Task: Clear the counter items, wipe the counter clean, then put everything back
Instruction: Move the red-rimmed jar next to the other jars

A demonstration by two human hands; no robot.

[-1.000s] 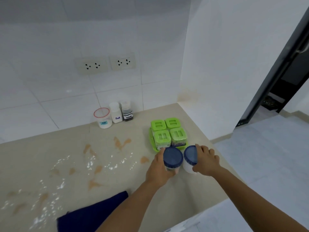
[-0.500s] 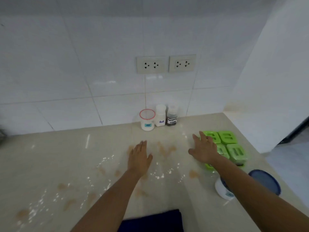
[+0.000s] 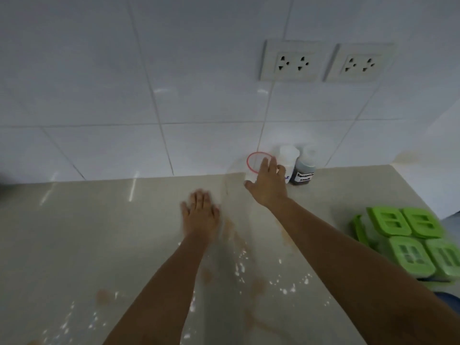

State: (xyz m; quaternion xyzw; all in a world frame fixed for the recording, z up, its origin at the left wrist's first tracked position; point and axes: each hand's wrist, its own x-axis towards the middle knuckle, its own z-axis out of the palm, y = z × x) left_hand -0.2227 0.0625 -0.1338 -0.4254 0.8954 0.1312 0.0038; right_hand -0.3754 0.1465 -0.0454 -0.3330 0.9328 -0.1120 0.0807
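Head view is showing the desk (image 3: 74, 232) stretching wide toward its left edge, with green boxes (image 3: 410, 235) crowding the right edge. The left hand (image 3: 200, 215) is lying flat and straight-fingered mid-desk. The right hand (image 3: 267, 185) is spreading open fingers at the red-rimmed jar (image 3: 254, 161) by the back edge.

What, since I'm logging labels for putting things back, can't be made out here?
Head view:
Red-rimmed tub: label hidden behind right hand.
White bottle: label partly covered by fingers.
Blue object: mostly cut off by right forearm and frame edge.
Left hand: motion-blurred; counter contact unclear.
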